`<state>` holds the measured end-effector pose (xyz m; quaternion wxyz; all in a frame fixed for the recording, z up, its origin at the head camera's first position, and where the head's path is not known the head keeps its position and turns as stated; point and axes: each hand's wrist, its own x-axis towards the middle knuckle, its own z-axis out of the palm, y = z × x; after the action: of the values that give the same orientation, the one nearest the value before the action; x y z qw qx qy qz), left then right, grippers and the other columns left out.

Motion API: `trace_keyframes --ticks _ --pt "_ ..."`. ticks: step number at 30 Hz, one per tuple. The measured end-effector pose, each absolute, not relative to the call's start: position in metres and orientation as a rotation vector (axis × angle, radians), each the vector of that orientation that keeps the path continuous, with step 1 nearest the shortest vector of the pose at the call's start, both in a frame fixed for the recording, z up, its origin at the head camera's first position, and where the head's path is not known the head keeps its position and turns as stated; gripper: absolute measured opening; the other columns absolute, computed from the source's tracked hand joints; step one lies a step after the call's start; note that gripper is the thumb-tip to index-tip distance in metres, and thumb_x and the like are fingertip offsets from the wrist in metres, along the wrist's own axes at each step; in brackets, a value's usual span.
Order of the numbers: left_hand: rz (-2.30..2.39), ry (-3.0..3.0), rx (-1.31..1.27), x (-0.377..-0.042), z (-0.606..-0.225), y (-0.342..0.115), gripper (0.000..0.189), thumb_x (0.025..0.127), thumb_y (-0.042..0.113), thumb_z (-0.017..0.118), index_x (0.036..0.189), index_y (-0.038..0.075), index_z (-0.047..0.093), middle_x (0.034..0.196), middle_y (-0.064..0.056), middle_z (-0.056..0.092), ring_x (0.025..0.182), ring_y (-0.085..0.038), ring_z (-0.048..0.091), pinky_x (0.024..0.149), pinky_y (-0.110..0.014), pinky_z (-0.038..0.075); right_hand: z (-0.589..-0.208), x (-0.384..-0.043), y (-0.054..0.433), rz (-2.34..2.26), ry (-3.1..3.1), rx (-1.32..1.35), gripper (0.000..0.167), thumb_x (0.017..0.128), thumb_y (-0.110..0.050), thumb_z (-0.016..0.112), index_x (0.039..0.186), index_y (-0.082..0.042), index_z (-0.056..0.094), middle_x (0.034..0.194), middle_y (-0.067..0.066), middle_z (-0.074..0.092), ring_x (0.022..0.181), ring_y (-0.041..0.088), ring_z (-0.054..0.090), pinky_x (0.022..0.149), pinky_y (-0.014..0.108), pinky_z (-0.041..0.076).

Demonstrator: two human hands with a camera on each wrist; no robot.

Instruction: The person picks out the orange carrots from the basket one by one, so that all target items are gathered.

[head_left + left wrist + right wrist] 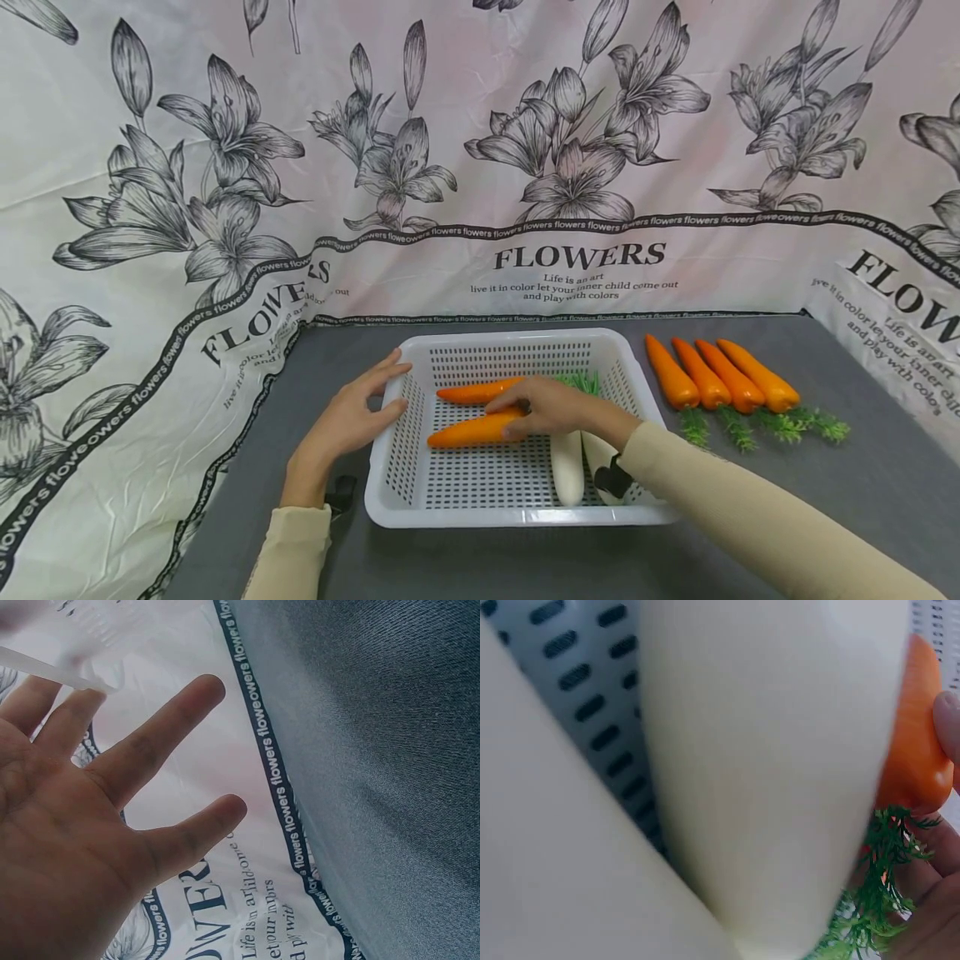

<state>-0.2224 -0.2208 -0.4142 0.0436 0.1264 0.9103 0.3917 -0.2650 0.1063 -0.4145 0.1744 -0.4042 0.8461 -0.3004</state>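
A white plastic basket (517,518) with slotted walls stands on the grey table. My left hand (356,417) is at its left rim, fingers spread; in the left wrist view some fingertips touch the rim. Inside the basket, my right hand (555,406) grips the nearer orange carrot (468,432) by its thick end, where green leaves (885,862) hang in the right wrist view. Behind it lies another carrot (472,392), partly covered by the hand. Two white radishes (567,475) lie to the right, partly under my right forearm.
Several carrots (738,379) with green tops lie side by side on the table (862,500), right of the basket. A floral-printed cloth (420,275) hangs behind and along the sides. A small black object (341,496) shows beside my left wrist.
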Motion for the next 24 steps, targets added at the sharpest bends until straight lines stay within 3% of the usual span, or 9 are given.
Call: trace_keyframes --ticks 4,7,12,18,24 --pt "1.195 2.790 0.400 -0.222 -0.414 -0.221 0.058 0.098 0.028 0.064 0.154 0.028 0.047 0.170 0.014 0.021 0.126 -0.031 0.058 0.073 -0.027 0.058 -0.409 -0.265 0.106 -0.970 2.323 -1.149 0.043 0.093 -0.016 0.073 0.136 -0.014 0.067 0.135 0.008 0.066 0.098 0.017 0.060 0.084 0.030 0.052" --pt "1.209 2.785 0.401 -0.222 -0.414 -0.221 0.058 0.098 0.028 0.064 0.153 0.028 0.047 0.170 0.014 0.021 0.125 -0.031 0.058 0.071 -0.027 0.059 -0.404 -0.265 0.107 -1.015 2.296 -1.170 0.044 0.093 -0.017 0.073 0.137 -0.016 0.066 0.133 0.005 0.068 0.093 0.015 0.063 0.079 0.028 0.054" --pt "1.225 2.769 0.392 -0.223 -0.415 -0.220 0.058 0.098 0.027 0.064 0.154 0.027 0.047 0.170 0.014 0.020 0.124 -0.032 0.058 0.069 -0.028 0.060 -0.394 -0.264 0.116 -1.024 2.328 -1.185 0.046 0.093 -0.022 0.074 0.139 -0.017 0.065 0.126 -0.001 0.071 0.093 0.015 0.063 0.084 0.033 0.053" --pt "1.223 2.775 0.399 -0.223 -0.415 -0.218 0.059 0.098 0.026 0.064 0.154 0.027 0.046 0.170 0.014 0.020 0.124 -0.032 0.059 0.069 -0.027 0.059 -0.379 -0.263 0.134 -1.003 2.428 -1.121 0.045 0.092 -0.025 0.075 0.134 -0.009 0.068 0.120 0.003 0.074 0.096 0.013 0.063 0.088 0.034 0.054" --pt "1.210 2.789 0.403 -0.222 -0.415 -0.218 0.059 0.098 0.026 0.064 0.154 0.026 0.046 0.171 0.012 0.019 0.124 -0.031 0.060 0.068 -0.025 0.058 -0.363 -0.261 0.151 -0.987 2.514 -1.074 0.046 0.092 -0.029 0.075 0.135 -0.012 0.068 0.126 0.002 0.072 0.098 0.012 0.065 0.090 0.035 0.055"
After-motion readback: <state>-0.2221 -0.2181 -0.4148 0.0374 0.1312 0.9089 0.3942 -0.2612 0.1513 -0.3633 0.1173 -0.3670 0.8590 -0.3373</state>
